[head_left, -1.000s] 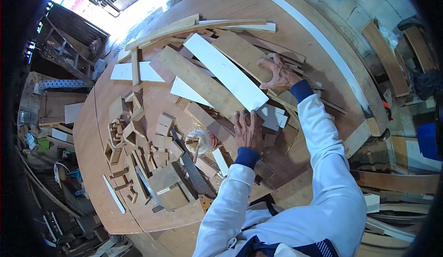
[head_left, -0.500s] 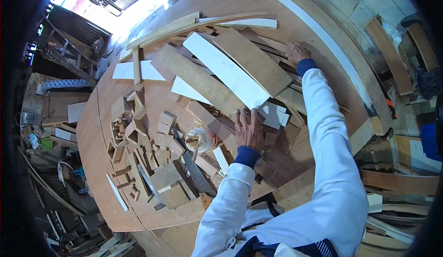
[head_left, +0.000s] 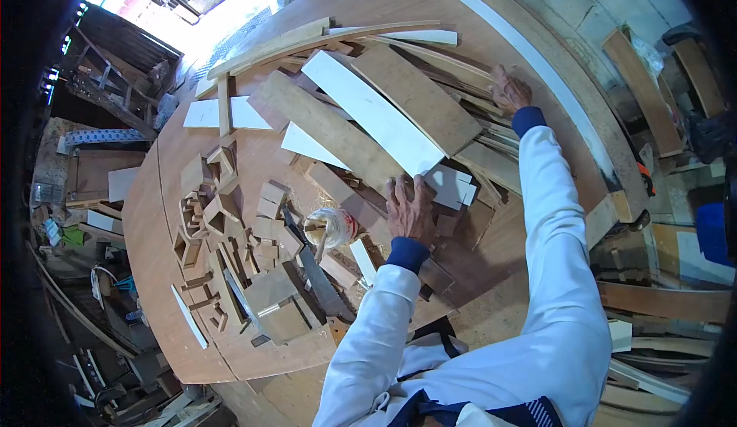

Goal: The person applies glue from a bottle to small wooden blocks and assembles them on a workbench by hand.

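My left hand (head_left: 409,211) lies with spread fingers at the near end of a long brown board (head_left: 330,128) and the tip of a white board (head_left: 372,112). Fingers of my right hand (head_left: 510,91) are closed on the end of a thin wooden strip (head_left: 437,57) along the pile's right side. More narrow strips lie below that strip, beside a wide brown board (head_left: 418,101). A white offcut with a slit (head_left: 451,187) sits just right of my left hand. Left of it stands a jar (head_left: 332,227) with a stick in it.
Small wooden blocks and box-shaped pieces (head_left: 224,216) cover the left of the round table (head_left: 165,304). A handsaw (head_left: 326,289) lies near the jar. Curved pieces (head_left: 261,51) rest at the back. A raised curved rim (head_left: 553,74) runs along the right, with planks against the wall.
My right hand has moved slightly right and up, and the thin strip has swung outward from the pile with it. My left hand stays at the boards' near end.
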`<state>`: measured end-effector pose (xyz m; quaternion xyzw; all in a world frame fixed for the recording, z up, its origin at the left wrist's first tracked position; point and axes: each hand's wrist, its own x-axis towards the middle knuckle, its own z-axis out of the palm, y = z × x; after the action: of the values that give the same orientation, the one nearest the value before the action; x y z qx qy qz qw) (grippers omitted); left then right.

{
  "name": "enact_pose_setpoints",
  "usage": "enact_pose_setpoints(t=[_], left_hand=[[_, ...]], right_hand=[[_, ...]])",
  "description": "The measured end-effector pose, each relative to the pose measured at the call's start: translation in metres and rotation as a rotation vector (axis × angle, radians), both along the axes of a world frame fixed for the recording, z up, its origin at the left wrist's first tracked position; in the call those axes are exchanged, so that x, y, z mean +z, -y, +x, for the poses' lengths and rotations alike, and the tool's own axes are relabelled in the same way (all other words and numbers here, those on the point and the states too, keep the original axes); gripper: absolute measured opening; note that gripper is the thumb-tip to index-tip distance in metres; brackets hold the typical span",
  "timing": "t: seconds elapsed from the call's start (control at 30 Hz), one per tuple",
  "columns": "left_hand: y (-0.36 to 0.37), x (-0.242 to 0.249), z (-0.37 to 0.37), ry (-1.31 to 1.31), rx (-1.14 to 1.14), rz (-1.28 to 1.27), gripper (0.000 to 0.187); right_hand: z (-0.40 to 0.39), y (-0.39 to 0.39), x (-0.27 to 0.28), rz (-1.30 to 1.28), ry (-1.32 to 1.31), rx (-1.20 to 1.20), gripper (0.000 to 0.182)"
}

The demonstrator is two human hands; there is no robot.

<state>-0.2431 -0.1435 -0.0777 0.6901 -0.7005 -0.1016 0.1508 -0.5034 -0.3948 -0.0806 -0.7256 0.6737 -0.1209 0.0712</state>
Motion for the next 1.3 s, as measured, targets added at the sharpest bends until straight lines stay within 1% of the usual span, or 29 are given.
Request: enact_pose_setpoints(t=[0.1, 0.13, 0.17, 0.27, 0.3, 0.37, 0.4, 0.43, 0.47, 0.5, 0.57, 0.6, 0.63, 0.7, 0.73, 0.77, 0.8, 0.83, 0.87, 0.9, 0.93, 0.97, 1.0, 1.03, 1.1, 1.17, 1.2, 1.27, 1.3], left_hand=[[0.000, -0.003, 0.001, -0.044, -0.015, -0.033, 0.064], [0.000, -0.002, -0.001, -0.025, -0.006, -0.026, 0.064], [0.001, -0.001, -0.001, -0.004, 0.002, -0.022, 0.065], [0.001, 0.000, 0.003, -0.037, -0.023, -0.009, 0.068], [0.000, 0.001, 0.003, -0.043, -0.040, -0.006, 0.069], [-0.001, 0.001, 0.001, -0.100, -0.027, 0.037, 0.071], [-0.003, 0.002, 0.002, -0.146, -0.025, 0.029, 0.073], [-0.006, 0.001, 0.003, -0.191, -0.024, 0.023, 0.074], [-0.008, -0.013, 0.005, -0.144, -0.047, -0.040, 0.075], [-0.015, -0.004, 0.002, -0.146, -0.053, -0.038, 0.075], [-0.028, 0.013, -0.007, -0.134, -0.055, -0.060, 0.075], [-0.033, 0.019, -0.010, -0.034, -0.094, -0.163, 0.074], [-0.041, 0.024, -0.011, -0.034, -0.095, -0.159, 0.074], [-0.064, 0.038, -0.011, -0.252, -0.356, -0.110, 0.071], [-0.077, 0.038, -0.014, -0.238, -0.402, -0.305, 0.064], [-0.093, 0.036, -0.009, -0.230, -0.386, -0.297, 0.064], [-0.114, 0.044, -0.001, -0.284, -0.371, -0.016, 0.060], [-0.125, 0.050, 0.001, -0.348, -0.359, 0.262, 0.056], [-0.137, 0.057, 0.005, -0.367, -0.361, 0.191, 0.049], [-0.145, 0.056, 0.013, -0.362, -0.353, 0.198, 0.049], [-0.153, 0.053, 0.023, -0.379, -0.352, 0.249, 0.046], [-0.160, 0.052, 0.033, -0.398, -0.352, 0.299, 0.043], [-0.167, 0.075, 0.040, -0.369, -0.283, 0.244, 0.035], [-0.174, 0.070, 0.052, -0.369, -0.285, 0.245, 0.035], [-0.188, 0.054, 0.079, -0.530, -0.120, 0.195, 0.030], [-0.196, 0.081, 0.103, -0.442, -0.089, 0.167, 0.029], [-0.201, 0.085, 0.117, -0.435, -0.023, 0.183, 0.027], [-0.215, 0.081, 0.148, -0.509, 0.048, 0.030, 0.025], [-0.219, 0.084, 0.162, -0.531, 0.081, -0.043, 0.026]], right_hand=[[-0.023, -0.019, 0.011, -0.047, 0.052, -0.010, 0.037], [-0.031, -0.028, 0.014, -0.113, 0.096, 0.012, 0.036], [-0.036, -0.037, 0.017, -0.114, 0.091, 0.010, 0.036], [-0.036, -0.076, 0.037, -0.125, 0.143, -0.148, 0.037], [-0.037, -0.089, 0.037, -0.124, 0.137, -0.151, 0.037], [-0.039, -0.108, 0.026, -0.176, 0.240, -0.195, 0.040], [-0.046, -0.110, 0.012, -0.168, 0.289, -0.155, 0.041], [-0.043, -0.120, 0.017, -0.165, 0.286, -0.161, 0.041], [-0.037, -0.128, 0.021, -0.009, 0.542, -0.208, 0.040], [-0.033, -0.136, 0.025, 0.148, 0.798, -0.253, 0.040], [-0.033, -0.140, 0.021, 0.094, 0.805, -0.259, 0.037], [-0.032, -0.142, 0.022, 0.165, 0.806, -0.233, 0.035], [-0.030, -0.144, 0.023, 0.240, 0.805, -0.204, 0.034], [-0.026, -0.148, 0.020, 0.284, 0.777, -0.241, 0.036], [-0.024, -0.150, 0.015, 0.123, 0.519, -0.222, 0.036], [-0.019, -0.150, 0.011, -0.041, 0.267, -0.194, 0.037], [-0.014, -0.153, 0.012, -0.122, 0.312, -0.072, 0.036], [-0.012, -0.159, 0.010, -0.116, 0.317, -0.070, 0.036], [-0.008, -0.163, 0.008, -0.227, 0.202, -0.168, 0.035], [0.002, -0.170, 0.012, -0.336, 0.088, -0.266, 0.034], [0.012, -0.178, 0.021, -0.328, 0.095, -0.261, 0.034], [0.019, -0.188, 0.031, -0.293, 0.205, -0.294, 0.033], [0.027, -0.198, 0.042, -0.262, 0.313, -0.329, 0.032], [0.035, -0.209, 0.048, -0.232, 0.417, -0.365, 0.031], [0.060, -0.236, 0.032, -0.257, 0.405, -0.337, 0.029], [0.089, -0.266, 0.014, -0.316, 0.493, -0.255, 0.026], [0.103, -0.280, 0.007, -0.319, 0.492, -0.254, 0.026], [0.130, -0.308, -0.006, -0.326, 0.670, -0.133, 0.019], [0.141, -0.318, -0.008, -0.332, 0.666, -0.139, 0.019]])
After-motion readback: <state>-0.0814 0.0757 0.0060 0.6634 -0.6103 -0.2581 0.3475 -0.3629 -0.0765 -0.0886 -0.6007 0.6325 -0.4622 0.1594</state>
